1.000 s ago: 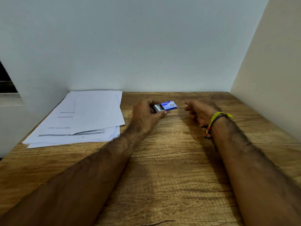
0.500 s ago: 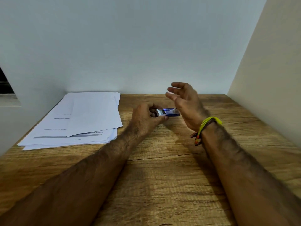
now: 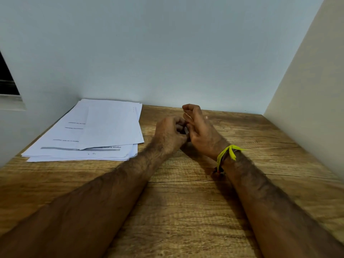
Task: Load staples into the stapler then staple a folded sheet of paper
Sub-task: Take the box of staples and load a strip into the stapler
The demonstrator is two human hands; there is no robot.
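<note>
Between my two hands, a sliver of a small pale grey object (image 3: 185, 129) shows at the point where the fingers meet — too little of it is visible for me to name it, and I cannot tell whether it is the stapler or the staples. My left hand (image 3: 170, 135) is curled into a loose fist around that spot, knuckles up, fingers tucked in toward the right palm; it appears to pinch the object, though the grip itself is hidden. My right hand (image 3: 202, 133) stands on edge against it, palm facing left, its upper fingers raised and bent and held slightly apart, touching the left hand's fingers; whether it holds anything I cannot tell. Both hands hover low over the middle of the brown wood-grain bench (image 3: 186, 211), my bare forearms reaching in from the near edge. A yellow thread band with a few red and dark beads (image 3: 226, 155) circles the right wrist. To the left, well apart from the hands, lies a loose stack of white printed paper sheets (image 3: 89, 135), the top sheet skewed across the ones beneath — flat on the bench, its far edge at the pale blue-grey wall (image 3: 167, 53). A cream side panel (image 3: 312, 94) closes the bench on the right.
</note>
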